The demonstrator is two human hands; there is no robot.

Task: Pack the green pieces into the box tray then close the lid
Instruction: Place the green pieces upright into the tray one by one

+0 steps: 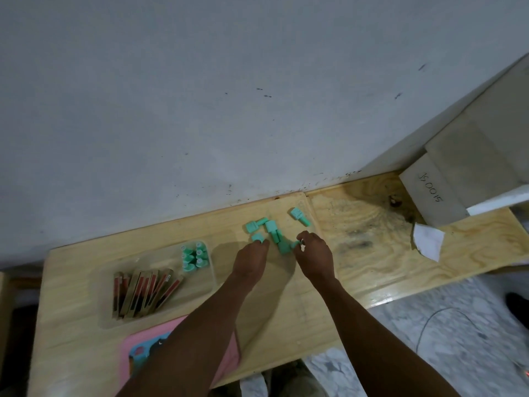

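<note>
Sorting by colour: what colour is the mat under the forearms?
Pink mat, with a blue picture; head view.

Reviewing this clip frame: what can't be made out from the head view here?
- Whether the left hand or right hand actually grips a green piece: the fingertips are curled over the loose pile, hiding contact.
- Print on the green pieces in the clear tray: too small and blurred.
- The pink item at the near table edge: largely covered by the left forearm.
- The lid: cannot be identified.
</note>
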